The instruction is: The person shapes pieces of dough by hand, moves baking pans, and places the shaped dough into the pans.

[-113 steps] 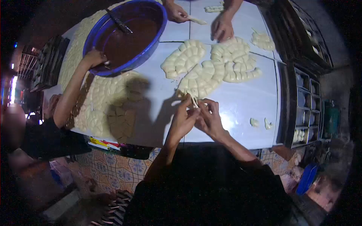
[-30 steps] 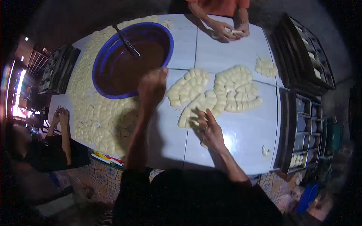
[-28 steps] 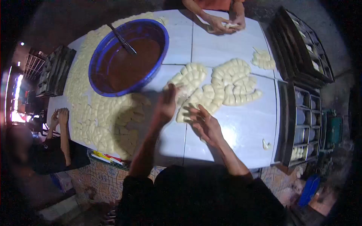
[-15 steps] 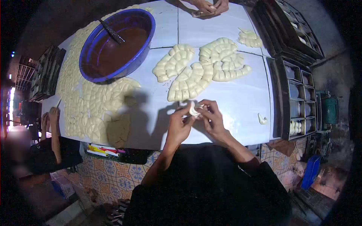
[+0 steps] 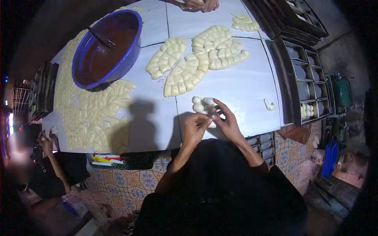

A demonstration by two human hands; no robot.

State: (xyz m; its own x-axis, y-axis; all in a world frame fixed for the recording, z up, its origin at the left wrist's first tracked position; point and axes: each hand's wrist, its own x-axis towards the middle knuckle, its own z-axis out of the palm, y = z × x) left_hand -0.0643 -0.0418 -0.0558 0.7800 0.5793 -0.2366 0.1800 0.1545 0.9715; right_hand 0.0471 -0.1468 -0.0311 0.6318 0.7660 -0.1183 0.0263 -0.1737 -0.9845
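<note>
My left hand (image 5: 195, 126) and my right hand (image 5: 227, 122) meet near the table's front edge, thumbs and fingertips pinched together. What lies between the fingertips is too small to tell. Just beyond them, small rounded dough pieces (image 5: 198, 104) sit in a cluster on the white table (image 5: 252, 88), partly hidden by my right hand. Farther back lie flat groups of scored dough (image 5: 185, 75). More dough (image 5: 104, 100) spreads over the left side, beside a blue basin (image 5: 136, 53) of brown filling with a dark-handled utensil (image 5: 101, 37) in it.
Compartmented metal trays (image 5: 303, 80) stand along the right edge, one compartment holding dough pieces. A small dough scrap (image 5: 269, 104) lies at the right. Across the table are a co-worker's hands (image 5: 201, 4). Another person (image 5: 49, 169) is at the left. Dark stacked trays (image 5: 42, 92) stand behind the dough.
The pale dough piece that was between my hands no longer shows there; a cluster of rounded pieces now lies just beyond them. The camera view has shifted, moving the table contents left and up.
</note>
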